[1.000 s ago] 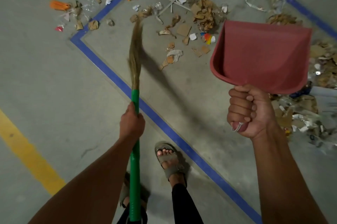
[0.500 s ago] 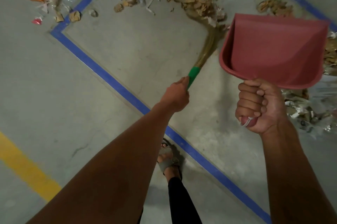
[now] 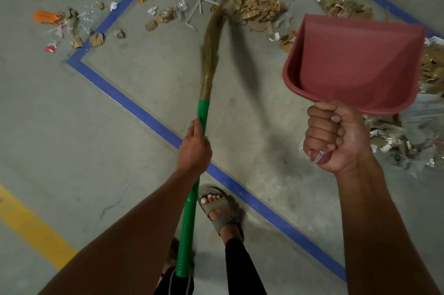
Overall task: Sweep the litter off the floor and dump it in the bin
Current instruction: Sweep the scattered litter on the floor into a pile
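Left hand (image 3: 195, 148) is gripping the green handle of the broom (image 3: 209, 54) at frame centre, its bristles reaching the litter (image 3: 254, 6) at the top. Right hand (image 3: 336, 136) is clenching the red dustpan (image 3: 355, 61) handle at the right. No writing is readable.

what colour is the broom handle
Green, on the broom handle gripped by the left hand; clearest in the head view.

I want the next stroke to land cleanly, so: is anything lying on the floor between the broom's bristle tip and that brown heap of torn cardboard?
Nothing visible does. The broom, gripped by the left hand, has its bristle tip right at the left edge of the cardboard heap. The dustpan, held up by the right hand, sits off to the right, not in the way.
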### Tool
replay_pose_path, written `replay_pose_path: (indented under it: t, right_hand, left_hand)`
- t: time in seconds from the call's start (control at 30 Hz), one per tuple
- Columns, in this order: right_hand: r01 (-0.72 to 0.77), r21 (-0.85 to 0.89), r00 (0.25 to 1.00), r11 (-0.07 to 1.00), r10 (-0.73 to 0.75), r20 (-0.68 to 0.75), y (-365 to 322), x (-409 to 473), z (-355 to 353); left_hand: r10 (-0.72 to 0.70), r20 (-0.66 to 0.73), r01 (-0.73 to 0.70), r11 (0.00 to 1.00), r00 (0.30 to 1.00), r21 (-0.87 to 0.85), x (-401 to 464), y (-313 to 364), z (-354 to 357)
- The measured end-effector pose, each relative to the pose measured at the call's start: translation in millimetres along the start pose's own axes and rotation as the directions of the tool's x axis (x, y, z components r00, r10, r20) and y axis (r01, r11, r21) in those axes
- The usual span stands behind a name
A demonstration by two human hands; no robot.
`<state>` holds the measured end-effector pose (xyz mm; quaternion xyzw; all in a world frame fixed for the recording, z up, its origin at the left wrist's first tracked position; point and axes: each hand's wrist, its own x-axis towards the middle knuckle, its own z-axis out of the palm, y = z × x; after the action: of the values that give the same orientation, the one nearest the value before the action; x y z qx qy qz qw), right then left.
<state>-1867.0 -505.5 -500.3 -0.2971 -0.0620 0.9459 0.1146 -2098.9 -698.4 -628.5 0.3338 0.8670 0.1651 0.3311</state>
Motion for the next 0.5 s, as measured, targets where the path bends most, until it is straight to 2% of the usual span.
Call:
replay_pose_path:
  t: [0.1,0.17,0.37,0.5]
  right_hand:
    - [-0.002,0.014,1.000,1.000,0.002,0.015,-2,-5,-4]
    - [0.006,0.012,1.000,1.000,-0.006,0.000,-5,-9,-8]
    - [0.041,-0.004,0.997,0.999,-0.042,-0.068,-10,-20,-20]
    - [0.053,-0.015,0.994,0.999,-0.054,-0.094,-7,-24,-21]
  left_hand:
    - [-0.209,0.108,0.203,0.977,0.972,0.064,10,13,10]
    - [-0.239,0.225,0.213,0.968,0.944,0.133,16,28,20]
    - [0.003,0.406,-0.074,0.984,0.914,0.159,31,79,58]
    - [0.270,0.429,-0.355,0.925,0.862,0.131,33,93,63]
